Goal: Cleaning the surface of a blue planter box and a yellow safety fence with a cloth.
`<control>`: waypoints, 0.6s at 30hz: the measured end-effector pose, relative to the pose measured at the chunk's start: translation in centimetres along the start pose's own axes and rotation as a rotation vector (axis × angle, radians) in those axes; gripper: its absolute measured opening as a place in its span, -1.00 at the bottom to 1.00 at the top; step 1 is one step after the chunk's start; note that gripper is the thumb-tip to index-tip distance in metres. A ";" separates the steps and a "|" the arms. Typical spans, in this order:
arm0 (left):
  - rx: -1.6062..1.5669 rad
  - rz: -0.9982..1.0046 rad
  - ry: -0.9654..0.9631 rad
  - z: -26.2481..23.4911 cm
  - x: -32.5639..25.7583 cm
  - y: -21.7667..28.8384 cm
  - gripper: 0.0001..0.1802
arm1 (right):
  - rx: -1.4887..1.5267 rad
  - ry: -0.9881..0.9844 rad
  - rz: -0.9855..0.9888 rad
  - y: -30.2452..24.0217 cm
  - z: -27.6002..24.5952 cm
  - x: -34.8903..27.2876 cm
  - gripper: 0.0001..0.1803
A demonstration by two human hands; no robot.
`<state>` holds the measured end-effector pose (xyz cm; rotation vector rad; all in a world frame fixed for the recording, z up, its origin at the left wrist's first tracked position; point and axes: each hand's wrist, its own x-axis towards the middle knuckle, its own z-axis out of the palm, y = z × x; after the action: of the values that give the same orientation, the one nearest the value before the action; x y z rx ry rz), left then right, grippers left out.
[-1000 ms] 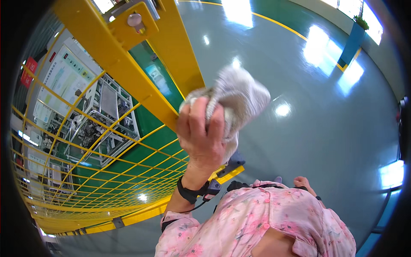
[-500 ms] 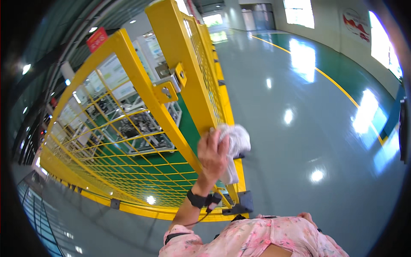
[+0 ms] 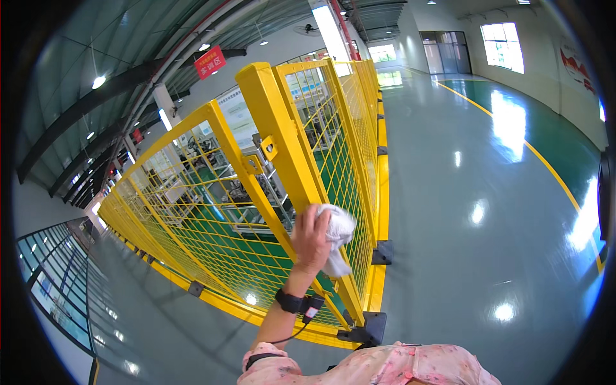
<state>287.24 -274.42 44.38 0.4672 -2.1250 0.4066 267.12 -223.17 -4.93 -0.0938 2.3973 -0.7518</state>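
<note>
My left hand (image 3: 312, 241) is closed around a bunched white cloth (image 3: 339, 232). It presses the cloth against the square yellow corner post (image 3: 277, 131) of a mesh fence, below the post's small latch plate (image 3: 269, 148). One end of the cloth hangs down along the post. The palm side and part of the grip are hidden. A black strap with a small cabled device (image 3: 310, 307) is on my left wrist. My right hand is out of sight.
Yellow mesh panels (image 3: 192, 224) run away to the left and far right. Black foot brackets (image 3: 363, 330) join the post and a yellow floor rail. Machinery on frames (image 3: 253, 215) stands behind the mesh. Grey floor (image 3: 436, 256) with a yellow line lies right.
The view has tilted up and swung, showing more fence and ceiling. My left hand still holds the cloth on the post, with the cloth slightly differently bunched.
</note>
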 end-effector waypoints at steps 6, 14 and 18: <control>0.227 0.194 0.715 -10.6 16.5 0.1 -0.44 | 0.185 0.013 0.033 1.4 -3.0 2.7 -0.72; 0.656 -0.311 0.245 -10.7 29.0 -3.4 -0.68 | 0.325 0.003 0.001 1.7 -0.6 3.0 -0.74; 0.636 -0.397 -0.165 -13.2 32.2 -3.8 -0.56 | 0.298 -0.027 0.023 3.1 0.3 1.6 -0.74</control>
<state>281.33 -277.47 78.68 1.2978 -1.9571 0.8331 266.38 -221.09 -7.65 0.0448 2.2299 -1.0796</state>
